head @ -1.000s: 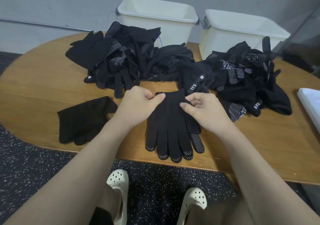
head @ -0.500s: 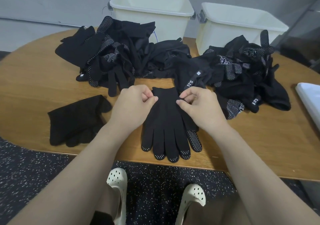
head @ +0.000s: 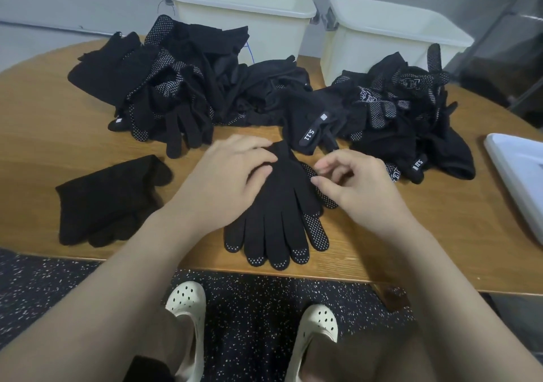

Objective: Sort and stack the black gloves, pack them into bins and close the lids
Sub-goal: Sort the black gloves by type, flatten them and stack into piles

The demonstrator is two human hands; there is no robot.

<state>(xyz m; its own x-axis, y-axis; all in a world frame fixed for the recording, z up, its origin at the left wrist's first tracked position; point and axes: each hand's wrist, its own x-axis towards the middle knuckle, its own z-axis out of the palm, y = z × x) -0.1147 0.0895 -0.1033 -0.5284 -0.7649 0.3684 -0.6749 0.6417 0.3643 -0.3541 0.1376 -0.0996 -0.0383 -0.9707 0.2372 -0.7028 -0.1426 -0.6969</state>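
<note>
A small stack of black dotted gloves (head: 279,223) lies flat near the table's front edge, fingers pointing toward me. My left hand (head: 232,176) rests flat on its cuff end and presses it down. My right hand (head: 352,187) hovers at the stack's right edge with loosely curled fingers, thumb tip by the glove's dotted thumb, holding nothing. A separate stack of plain black gloves (head: 108,199) lies to the left. Unsorted black gloves sit in a left heap (head: 182,87) and a right heap (head: 396,111) behind my hands.
Two open cream bins, the left bin (head: 241,8) and the right bin (head: 390,37), stand at the back of the wooden table (head: 58,134). A white lid (head: 520,176) lies at the right edge. My feet in white clogs are on the speckled floor below.
Both hands were pinching the glove cuff. The left hand has flattened onto the stack, and the right hand has let go and moved right.
</note>
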